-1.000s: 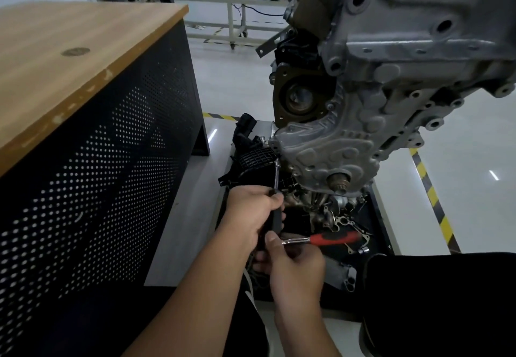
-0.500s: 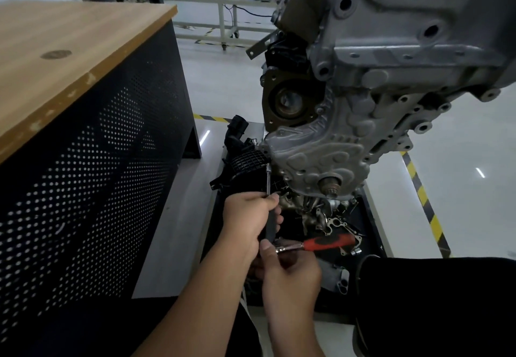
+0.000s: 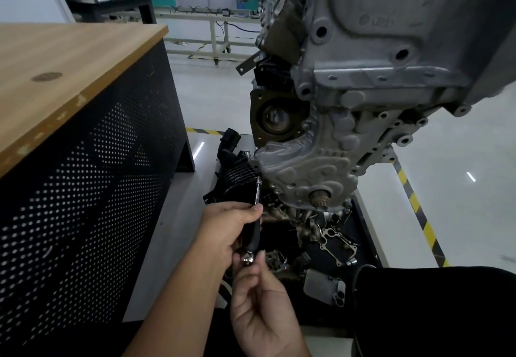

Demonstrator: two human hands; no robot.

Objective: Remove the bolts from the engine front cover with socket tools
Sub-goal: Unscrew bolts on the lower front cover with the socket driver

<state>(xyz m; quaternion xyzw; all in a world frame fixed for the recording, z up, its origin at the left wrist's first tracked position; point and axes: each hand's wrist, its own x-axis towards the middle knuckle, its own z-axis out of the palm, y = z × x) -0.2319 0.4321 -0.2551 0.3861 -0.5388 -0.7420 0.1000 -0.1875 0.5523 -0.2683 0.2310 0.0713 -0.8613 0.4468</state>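
The grey engine front cover [image 3: 321, 166] hangs at the lower end of the engine, with the crankshaft stub [image 3: 319, 197] poking out near its bottom. A socket driver [image 3: 252, 233] with a black handle and a thin chrome shaft points up to the cover's lower left edge. My left hand [image 3: 226, 231] is wrapped round the black handle. My right hand [image 3: 259, 309] is below it, palm up, with thumb and fingertips pinching the chrome end of the driver [image 3: 248, 257]. The socket tip is hard to make out against the cover.
A wood-topped bench with a black perforated side [image 3: 83, 189] stands close on the left. Below the engine a black tray [image 3: 365, 233] holds several loose engine parts. Yellow-black floor tape [image 3: 413, 197] runs on the right. A dark trouser leg [image 3: 432, 300] fills the lower right.
The red-handled ratchet that stuck out to the right of my right hand is no longer in view. My right hand has turned palm up under the driver's chrome end.
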